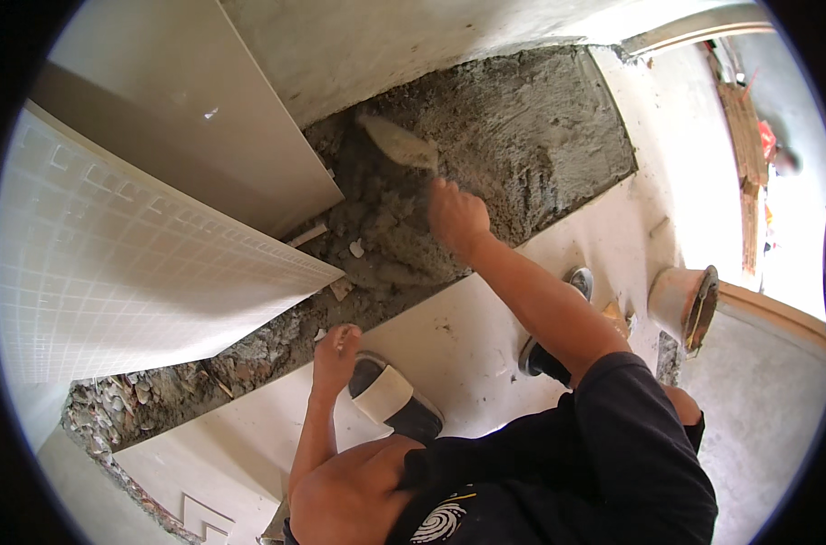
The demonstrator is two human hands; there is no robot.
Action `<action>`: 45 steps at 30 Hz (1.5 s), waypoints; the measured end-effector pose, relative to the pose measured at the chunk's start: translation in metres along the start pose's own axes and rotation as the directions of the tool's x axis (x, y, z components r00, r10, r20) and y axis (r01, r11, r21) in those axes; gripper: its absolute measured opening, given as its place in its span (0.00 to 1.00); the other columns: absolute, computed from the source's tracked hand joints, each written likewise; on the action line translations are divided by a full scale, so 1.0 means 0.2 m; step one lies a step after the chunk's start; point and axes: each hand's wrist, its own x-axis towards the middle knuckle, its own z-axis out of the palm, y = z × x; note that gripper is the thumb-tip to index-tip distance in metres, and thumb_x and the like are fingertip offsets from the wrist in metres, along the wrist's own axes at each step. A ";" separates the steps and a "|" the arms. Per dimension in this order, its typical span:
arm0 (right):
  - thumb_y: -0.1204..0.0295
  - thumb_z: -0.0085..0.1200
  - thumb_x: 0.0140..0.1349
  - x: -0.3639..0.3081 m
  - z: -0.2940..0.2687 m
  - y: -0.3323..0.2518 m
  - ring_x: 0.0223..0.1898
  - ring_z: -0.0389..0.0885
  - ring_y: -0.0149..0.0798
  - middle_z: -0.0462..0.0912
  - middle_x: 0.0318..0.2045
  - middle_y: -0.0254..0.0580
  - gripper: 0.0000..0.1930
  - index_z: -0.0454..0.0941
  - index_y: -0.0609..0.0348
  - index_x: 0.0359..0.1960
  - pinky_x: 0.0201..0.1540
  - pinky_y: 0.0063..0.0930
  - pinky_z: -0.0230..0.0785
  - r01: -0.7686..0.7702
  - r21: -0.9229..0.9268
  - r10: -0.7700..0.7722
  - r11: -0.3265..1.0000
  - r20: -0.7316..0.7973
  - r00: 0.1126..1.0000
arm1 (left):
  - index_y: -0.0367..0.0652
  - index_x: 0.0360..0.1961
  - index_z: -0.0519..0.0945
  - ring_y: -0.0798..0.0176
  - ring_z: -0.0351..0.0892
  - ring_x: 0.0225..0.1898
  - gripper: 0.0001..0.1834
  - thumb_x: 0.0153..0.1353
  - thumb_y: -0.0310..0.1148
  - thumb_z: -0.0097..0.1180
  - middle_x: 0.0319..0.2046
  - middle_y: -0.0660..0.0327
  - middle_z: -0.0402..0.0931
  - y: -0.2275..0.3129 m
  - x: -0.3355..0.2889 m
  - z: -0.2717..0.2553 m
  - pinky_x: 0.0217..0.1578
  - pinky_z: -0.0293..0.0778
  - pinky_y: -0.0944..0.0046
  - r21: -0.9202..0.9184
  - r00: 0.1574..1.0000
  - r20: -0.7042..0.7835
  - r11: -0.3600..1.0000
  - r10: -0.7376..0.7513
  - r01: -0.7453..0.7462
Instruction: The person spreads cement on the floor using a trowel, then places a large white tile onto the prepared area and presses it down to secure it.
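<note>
My right hand (458,218) is closed around the handle of a trowel (396,143). Its pale pointed blade is over the wet grey mortar (540,127), close to the wall, slightly blurred. Smooth mortar lies to the right; to the left it is lumpy and loose. My left hand (336,352) hangs near my left knee, above the edge of the floor tiles, with curled fingers. A small pale chip shows at its fingertips, but I cannot tell whether the hand holds it.
Two large tiles (177,109) (158,263) lean at the left, one showing its gridded back. Rubble (131,400) fills the strip's lower left end. A bucket (681,304) stands to the right on the pale floor tiles (449,336). My shoes (413,413) rest beside the mortar's edge.
</note>
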 end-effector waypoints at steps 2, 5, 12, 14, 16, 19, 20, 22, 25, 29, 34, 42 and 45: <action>0.65 0.47 0.62 -0.04 0.01 0.02 0.41 0.82 0.54 0.80 0.41 0.53 0.16 0.68 0.66 0.45 0.43 0.43 0.75 0.017 0.038 -0.017 0.999 0.012 1.000 | 0.36 0.42 0.79 0.62 0.80 0.36 0.17 0.64 0.41 0.54 0.33 0.54 0.81 0.01 0.01 0.00 0.40 0.73 0.62 0.060 0.999 -0.009 0.997 0.053 -0.052; 0.64 0.48 0.60 -0.07 -0.05 0.18 0.43 0.81 0.57 0.81 0.39 0.59 0.17 0.69 0.63 0.45 0.45 0.47 0.74 -0.076 0.189 0.091 0.979 -0.070 0.993 | 0.36 0.42 0.79 0.62 0.80 0.37 0.17 0.65 0.41 0.54 0.34 0.53 0.81 0.01 0.01 -0.03 0.41 0.73 0.63 0.084 0.998 -0.033 0.995 0.060 -0.057; 0.62 0.52 0.58 0.05 -0.08 0.48 0.40 0.80 0.60 0.81 0.35 0.60 0.17 0.70 0.62 0.43 0.44 0.50 0.72 -0.287 0.271 0.337 0.919 -0.161 0.928 | 0.35 0.43 0.79 0.61 0.80 0.37 0.17 0.65 0.41 0.53 0.34 0.53 0.81 -0.06 -0.04 -0.06 0.41 0.73 0.62 0.108 0.997 -0.040 0.992 0.071 -0.066; 0.63 0.53 0.57 -0.05 0.04 0.38 0.39 0.80 0.60 0.81 0.35 0.60 0.17 0.70 0.62 0.43 0.44 0.51 0.72 -0.252 0.260 0.272 0.932 -0.047 0.961 | 0.34 0.42 0.79 0.61 0.80 0.37 0.17 0.65 0.40 0.53 0.34 0.53 0.81 -0.07 -0.03 -0.07 0.41 0.73 0.62 0.089 0.995 -0.057 0.993 0.084 -0.078; 0.64 0.54 0.56 -0.20 0.16 0.26 0.39 0.80 0.60 0.81 0.35 0.60 0.17 0.68 0.62 0.43 0.43 0.51 0.72 -0.172 0.281 0.207 0.944 -0.099 0.973 | 0.34 0.42 0.79 0.61 0.80 0.37 0.17 0.65 0.40 0.53 0.34 0.53 0.81 -0.06 -0.01 -0.06 0.40 0.73 0.62 0.067 0.995 -0.062 0.995 0.084 -0.080; 0.63 0.51 0.57 -0.33 0.14 0.25 0.38 0.79 0.62 0.80 0.32 0.60 0.19 0.65 0.61 0.45 0.42 0.52 0.71 -0.130 0.313 0.146 0.941 -0.026 0.989 | 0.34 0.42 0.79 0.62 0.80 0.37 0.17 0.65 0.40 0.53 0.34 0.53 0.81 -0.03 0.04 -0.06 0.41 0.73 0.62 0.048 0.994 -0.059 0.995 0.095 -0.092; 0.64 0.52 0.57 -0.34 0.11 0.27 0.38 0.80 0.61 0.81 0.33 0.60 0.18 0.65 0.61 0.44 0.42 0.52 0.71 -0.154 0.261 0.159 0.953 0.002 0.987 | 0.35 0.42 0.79 0.62 0.80 0.37 0.17 0.65 0.40 0.53 0.34 0.53 0.81 -0.02 0.04 -0.06 0.41 0.73 0.62 0.045 0.994 -0.057 0.995 0.092 -0.089; 0.65 0.54 0.56 -0.30 0.02 0.34 0.38 0.81 0.59 0.81 0.34 0.59 0.18 0.66 0.60 0.44 0.43 0.51 0.72 -0.145 0.189 0.138 0.971 0.050 0.989 | 0.35 0.42 0.79 0.62 0.80 0.36 0.17 0.65 0.40 0.53 0.34 0.53 0.81 -0.02 0.04 -0.07 0.41 0.73 0.63 0.063 0.995 -0.058 0.995 0.086 -0.082; 0.65 0.54 0.56 -0.17 -0.04 0.36 0.37 0.81 0.59 0.81 0.33 0.58 0.18 0.65 0.61 0.43 0.42 0.50 0.72 -0.161 0.226 0.197 0.961 -0.143 0.970 | 0.35 0.42 0.79 0.62 0.80 0.36 0.17 0.65 0.40 0.53 0.34 0.54 0.81 -0.03 0.01 -0.07 0.40 0.73 0.63 0.111 0.995 -0.069 0.992 0.073 -0.065; 0.65 0.50 0.56 -0.20 0.07 0.27 0.35 0.79 0.64 0.80 0.31 0.62 0.16 0.66 0.63 0.42 0.40 0.53 0.71 -0.057 0.274 0.095 0.960 -0.130 0.987 | 0.35 0.42 0.79 0.63 0.79 0.36 0.17 0.65 0.40 0.53 0.33 0.54 0.81 -0.04 0.00 -0.07 0.40 0.73 0.63 0.102 0.995 -0.071 0.993 0.072 -0.065; 0.64 0.51 0.57 -0.34 0.09 0.39 0.37 0.79 0.62 0.81 0.33 0.60 0.15 0.67 0.60 0.41 0.39 0.53 0.70 -0.023 0.215 0.053 0.976 -0.138 0.989 | 0.35 0.41 0.79 0.64 0.79 0.35 0.17 0.65 0.41 0.53 0.33 0.54 0.81 -0.01 0.04 -0.05 0.39 0.73 0.64 0.073 0.994 -0.077 0.994 0.082 -0.076; 0.61 0.54 0.57 -0.27 0.04 0.41 0.38 0.79 0.59 0.80 0.35 0.56 0.15 0.68 0.57 0.38 0.39 0.53 0.70 -0.052 0.226 0.074 0.973 -0.092 0.993 | 0.35 0.41 0.79 0.64 0.79 0.36 0.17 0.64 0.41 0.54 0.34 0.54 0.81 0.00 0.02 -0.05 0.39 0.73 0.64 0.099 0.997 -0.063 0.994 0.041 -0.035; 0.62 0.53 0.57 -0.39 0.05 0.40 0.37 0.79 0.61 0.80 0.30 0.58 0.15 0.71 0.60 0.40 0.39 0.51 0.71 -0.089 0.239 0.101 0.967 -0.039 0.994 | 0.35 0.42 0.79 0.63 0.79 0.36 0.17 0.64 0.41 0.53 0.34 0.54 0.81 0.01 0.04 -0.03 0.39 0.73 0.63 0.093 0.994 -0.074 0.993 0.081 -0.074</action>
